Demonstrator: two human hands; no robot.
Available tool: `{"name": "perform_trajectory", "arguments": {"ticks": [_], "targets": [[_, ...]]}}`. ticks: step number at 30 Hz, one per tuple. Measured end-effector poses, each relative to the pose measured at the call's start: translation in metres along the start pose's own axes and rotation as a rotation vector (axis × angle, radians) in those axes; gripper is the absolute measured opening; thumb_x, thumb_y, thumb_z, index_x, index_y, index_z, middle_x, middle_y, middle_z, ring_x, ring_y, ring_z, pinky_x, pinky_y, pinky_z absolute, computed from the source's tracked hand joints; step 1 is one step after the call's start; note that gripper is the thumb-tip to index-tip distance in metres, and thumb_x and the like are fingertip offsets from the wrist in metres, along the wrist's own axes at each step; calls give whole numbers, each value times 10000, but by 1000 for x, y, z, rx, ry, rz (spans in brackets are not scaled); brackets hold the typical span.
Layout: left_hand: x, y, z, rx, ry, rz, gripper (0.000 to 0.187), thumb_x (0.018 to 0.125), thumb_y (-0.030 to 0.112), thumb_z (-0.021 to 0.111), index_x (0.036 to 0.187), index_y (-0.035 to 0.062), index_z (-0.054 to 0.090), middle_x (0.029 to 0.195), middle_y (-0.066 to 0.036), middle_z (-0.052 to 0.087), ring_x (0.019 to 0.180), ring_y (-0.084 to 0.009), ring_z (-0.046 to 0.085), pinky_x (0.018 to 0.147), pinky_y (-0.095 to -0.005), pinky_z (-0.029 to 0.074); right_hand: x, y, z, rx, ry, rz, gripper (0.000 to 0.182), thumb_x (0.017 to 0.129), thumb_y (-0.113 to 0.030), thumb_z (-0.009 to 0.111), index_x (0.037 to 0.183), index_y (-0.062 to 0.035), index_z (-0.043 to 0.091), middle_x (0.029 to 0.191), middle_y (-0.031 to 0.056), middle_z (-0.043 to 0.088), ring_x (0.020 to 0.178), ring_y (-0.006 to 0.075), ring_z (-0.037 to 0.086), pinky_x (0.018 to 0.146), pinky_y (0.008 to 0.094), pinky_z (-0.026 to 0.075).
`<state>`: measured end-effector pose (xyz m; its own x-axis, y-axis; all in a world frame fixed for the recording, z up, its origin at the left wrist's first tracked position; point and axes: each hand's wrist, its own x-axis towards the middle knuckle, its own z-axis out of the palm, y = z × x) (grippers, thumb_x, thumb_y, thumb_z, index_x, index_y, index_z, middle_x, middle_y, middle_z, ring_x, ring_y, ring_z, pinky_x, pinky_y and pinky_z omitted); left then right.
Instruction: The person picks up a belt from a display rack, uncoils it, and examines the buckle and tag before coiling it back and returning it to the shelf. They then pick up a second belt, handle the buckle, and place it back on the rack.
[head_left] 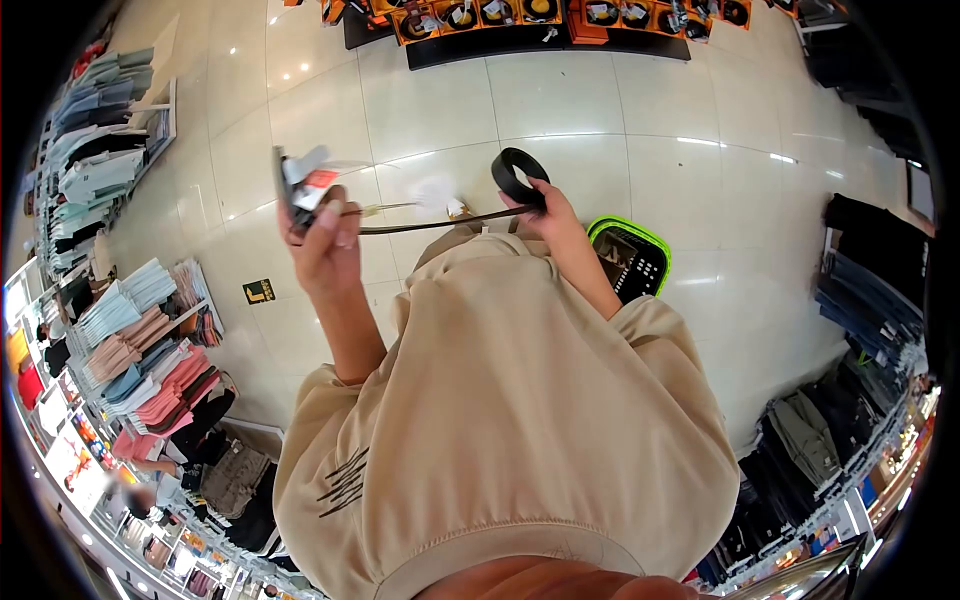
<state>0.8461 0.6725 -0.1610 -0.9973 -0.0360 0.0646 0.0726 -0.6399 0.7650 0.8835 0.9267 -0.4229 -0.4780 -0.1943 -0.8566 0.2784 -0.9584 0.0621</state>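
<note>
A shop interior is shown, its pale tiled floor [560, 105] bordered by clothing racks [110, 170] and, at the far side, by a display of orange boxes [540, 12]. A black belt [440, 225] is held in the air between both hands, in front of a beige top [540, 390]. In the left hand [325, 245], the fingers are closed on one end of the belt, together with a white-and-red tag [318, 183]; the exact form of that end cannot be told. In the right hand [550, 208], the fingers are clamped on the lower side of the belt's coiled part [503, 180], from which a strap is stretched across to the left. A green-rimmed basket [665, 262] is placed on the floor near the right forearm. The print on the tag is too small to be read; no brand can be made out. A floor sign [258, 291] is marked with an arrow, and black scribbled lines [345, 482] are borne by the top.
</note>
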Motion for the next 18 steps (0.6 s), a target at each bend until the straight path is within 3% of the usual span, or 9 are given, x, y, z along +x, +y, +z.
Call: {"name": "perform_trajectory", "arguments": {"ticks": [1, 3, 5, 6, 9, 10, 11, 16, 18], "targets": [[0, 8, -10, -65, -106, 11, 536, 789, -108, 518, 1314, -44, 433, 1157, -93, 562, 676, -104, 392, 536, -188, 358, -8, 0, 3, 27, -15, -7, 237, 918, -38, 537, 1127, 55, 473, 1163, 220, 571, 1078, 375, 586, 905, 528, 545], [-4, 16, -17, -17, 19, 37, 515, 779, -100, 521, 1286, -62, 439, 868, -38, 515, 597, -89, 374, 444, -193, 317, -18, -1, 3, -25, -27, -21, 270, 929, -65, 537, 1158, 57, 463, 1229, 254, 527, 1133, 435, 553, 960, 515, 526], [-7, 17, -12, -18, 57, 17, 552, 774, -103, 507, 1314, -63, 403, 901, -64, 519, 580, -87, 390, 442, -199, 334, -20, -8, -1, -28, -90, 84, 292, 926, -62, 540, 1166, 75, 445, 1209, 283, 524, 1141, 454, 544, 949, 513, 534], [-10, 17, -12, -34, 54, 9, 559, 773, -104, 503, 1320, -65, 396, 933, -78, 531, 574, -88, 399, 442, -199, 340, -15, -8, -1, 13, 41, 111, 326, 918, -49, 541, 1171, 114, 415, 1130, 301, 538, 1171, 481, 518, 939, 497, 543], [-18, 15, -20, -75, 120, 7, 588, 767, -104, 498, 1340, -56, 374, 1134, -162, 548, 531, -91, 430, 445, -196, 364, -4, -13, -16, -33, -118, 205, 288, 910, -29, 539, 1118, 129, 417, 1020, 262, 568, 1014, 394, 622, 809, 412, 587], [-19, 17, -24, -73, 122, -4, 592, 766, -103, 502, 1341, -50, 376, 1164, -174, 544, 522, -91, 431, 445, -196, 366, -11, -17, -13, -22, -166, 332, 191, 903, -7, 537, 1028, 97, 437, 889, 186, 566, 748, 246, 603, 610, 307, 533], [-21, 18, -28, -73, 123, -15, 595, 764, -102, 506, 1343, -45, 378, 1195, -185, 539, 513, -91, 431, 445, -195, 368, -11, -16, -12, -44, -105, 293, 159, 905, -6, 530, 998, 83, 437, 867, 169, 554, 702, 216, 556, 576, 289, 496], [-24, 46, -17, 102, 170, 143, 511, 743, -95, 522, 1246, -35, 452, 831, -93, 569, 466, -72, 374, 403, -191, 322, 6, -38, -24, -31, 49, 191, 76, 912, -4, 506, 897, 22, 437, 735, 73, 483, 564, 138, 450, 495, 244, 410], [-27, 64, -32, 92, 163, 188, 419, 762, -69, 500, 1179, -43, 472, 825, -81, 565, 454, -62, 356, 397, -187, 328, 28, -63, -42, -50, 78, 105, 133, 948, -65, 485, 994, 55, 453, 706, 44, 472, 526, 109, 420, 504, 239, 409]]}}
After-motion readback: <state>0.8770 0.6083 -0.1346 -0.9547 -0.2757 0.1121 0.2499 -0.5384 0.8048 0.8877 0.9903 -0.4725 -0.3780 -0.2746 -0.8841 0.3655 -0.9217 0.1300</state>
